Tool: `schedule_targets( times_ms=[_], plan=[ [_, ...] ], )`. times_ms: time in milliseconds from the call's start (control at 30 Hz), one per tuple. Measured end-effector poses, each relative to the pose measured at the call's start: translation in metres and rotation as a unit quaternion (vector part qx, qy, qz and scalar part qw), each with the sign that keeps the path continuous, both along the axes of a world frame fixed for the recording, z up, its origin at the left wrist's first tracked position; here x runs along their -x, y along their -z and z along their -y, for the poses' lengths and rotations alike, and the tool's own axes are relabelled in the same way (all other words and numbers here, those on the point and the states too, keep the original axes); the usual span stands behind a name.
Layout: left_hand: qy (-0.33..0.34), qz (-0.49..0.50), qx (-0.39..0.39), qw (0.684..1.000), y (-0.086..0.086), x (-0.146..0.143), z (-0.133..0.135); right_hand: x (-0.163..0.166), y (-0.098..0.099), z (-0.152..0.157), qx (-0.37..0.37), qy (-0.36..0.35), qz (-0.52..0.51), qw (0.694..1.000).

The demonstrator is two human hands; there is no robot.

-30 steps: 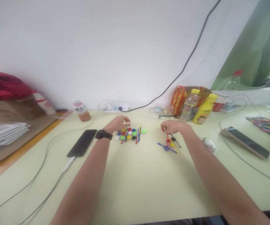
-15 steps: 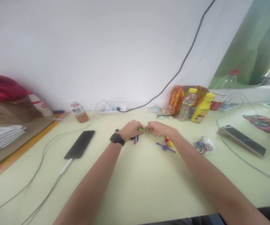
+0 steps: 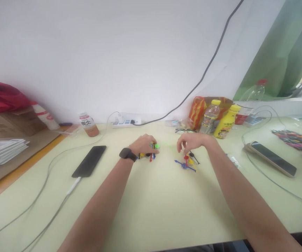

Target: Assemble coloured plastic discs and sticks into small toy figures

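Observation:
My left hand (image 3: 144,145), with a black band on its wrist, is curled over a cluster of small coloured plastic pieces (image 3: 151,156). A bright green round piece (image 3: 157,146) shows between its thumb and fingertips. My right hand (image 3: 191,141) hangs with bent fingers apart, over a group of arrow-shaped spinners. In that group a blue arrow spinner (image 3: 184,166) lies in front, with a red piece (image 3: 186,159), a yellow piece (image 3: 191,161) and a black arrow (image 3: 195,157) beside it. A faint green streak (image 3: 170,145), too blurred to name, lies between the hands.
A black phone (image 3: 89,161) on a cable lies left; another phone (image 3: 274,158) lies right. Bottles (image 3: 88,125), a power strip (image 3: 126,122) and glasses (image 3: 185,131) line the wall. Colourful thin pieces (image 3: 295,139) are heaped at the right. A plastic packet (image 3: 233,160) lies behind my right forearm.
My right hand has moved right, away from my left hand, to above the arrow spinners. My left hand has shifted slightly left, showing more of the green piece. The black arrow is now visible.

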State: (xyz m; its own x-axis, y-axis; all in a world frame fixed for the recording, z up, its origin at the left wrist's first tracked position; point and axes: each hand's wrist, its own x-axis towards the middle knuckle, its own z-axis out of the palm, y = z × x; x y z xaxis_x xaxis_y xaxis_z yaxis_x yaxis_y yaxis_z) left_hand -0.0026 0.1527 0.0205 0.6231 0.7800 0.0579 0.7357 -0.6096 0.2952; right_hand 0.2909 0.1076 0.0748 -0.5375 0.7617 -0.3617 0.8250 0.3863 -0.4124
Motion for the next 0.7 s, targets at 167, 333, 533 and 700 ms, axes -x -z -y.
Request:
schedule_targets(
  times_ms=[167, 333, 533, 700],
  plan=[
    [-0.010, 0.006, 0.011, 1.000, -0.003, 0.004, 0.000, 0.007, 0.005, 0.001, 0.094, -0.014, 0.045, 0.994],
    [-0.009, -0.001, 0.020, 1.000, -0.006, 0.005, 0.002, 0.005, 0.006, -0.002, 0.057, 0.001, 0.049, 0.997],
    [-0.003, 0.030, 0.040, 0.999, -0.010, 0.004, 0.003, 0.003, -0.003, 0.001, -0.006, -0.006, -0.061, 0.998],
    [-0.002, 0.031, 0.021, 0.999, -0.011, 0.001, 0.005, 0.013, 0.004, -0.002, -0.030, 0.048, -0.150, 0.987]
  ],
)
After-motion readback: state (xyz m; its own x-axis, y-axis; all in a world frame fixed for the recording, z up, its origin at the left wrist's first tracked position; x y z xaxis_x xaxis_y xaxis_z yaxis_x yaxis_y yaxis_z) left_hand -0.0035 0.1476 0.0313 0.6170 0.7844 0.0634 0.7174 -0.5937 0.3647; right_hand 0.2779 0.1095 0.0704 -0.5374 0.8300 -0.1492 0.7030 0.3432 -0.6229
